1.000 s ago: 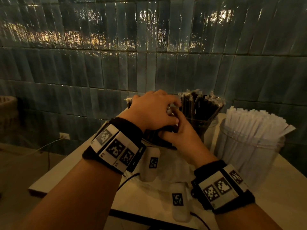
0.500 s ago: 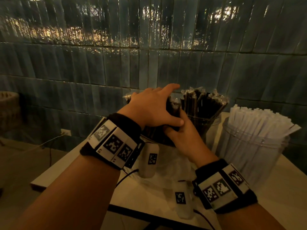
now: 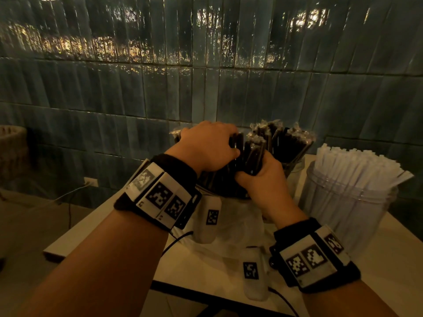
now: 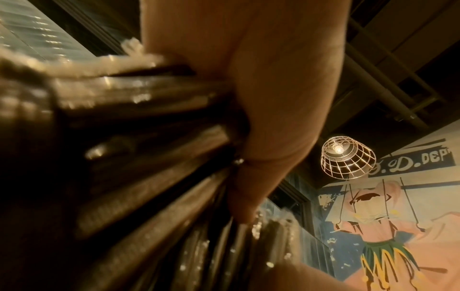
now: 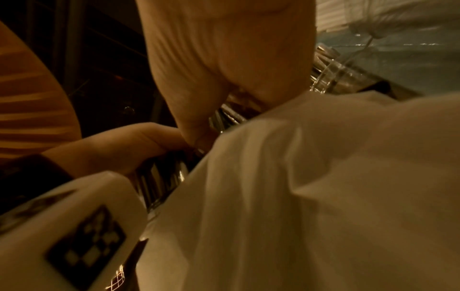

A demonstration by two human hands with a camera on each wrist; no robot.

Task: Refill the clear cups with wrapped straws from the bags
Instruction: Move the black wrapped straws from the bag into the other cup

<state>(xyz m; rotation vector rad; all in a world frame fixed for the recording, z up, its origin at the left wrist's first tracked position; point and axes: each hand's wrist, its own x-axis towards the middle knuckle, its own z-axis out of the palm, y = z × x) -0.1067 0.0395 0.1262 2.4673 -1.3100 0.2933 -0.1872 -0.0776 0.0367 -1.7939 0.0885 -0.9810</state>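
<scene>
A bundle of black wrapped straws [image 3: 253,154] stands between my hands above a crumpled clear bag [image 3: 233,227] on the table. My left hand [image 3: 212,145] curls over the bundle's top from the left; its fingers [image 4: 261,118] press on the straws [image 4: 149,157]. From below, my right hand [image 3: 261,177] grips a bunch of these straws. Behind them stands a clear cup [image 3: 291,167] packed with black wrapped straws. To its right, a larger clear cup [image 3: 350,202] is full of white wrapped straws. The bag [image 5: 323,196] fills the right wrist view under my right hand [image 5: 224,59].
The white table [image 3: 389,259] stands against a dark tiled wall [image 3: 206,76]. Left of the table's edge the floor drops away, with a wall outlet [image 3: 91,181] and its cable. A woven basket [image 3: 11,145] sits at far left. A wire lamp [image 4: 346,157] hangs overhead.
My right hand has risen, pulling a bunch of black straws upright. My left hand's fingers, stretched out half a second ago, now curl over the bundle's top.
</scene>
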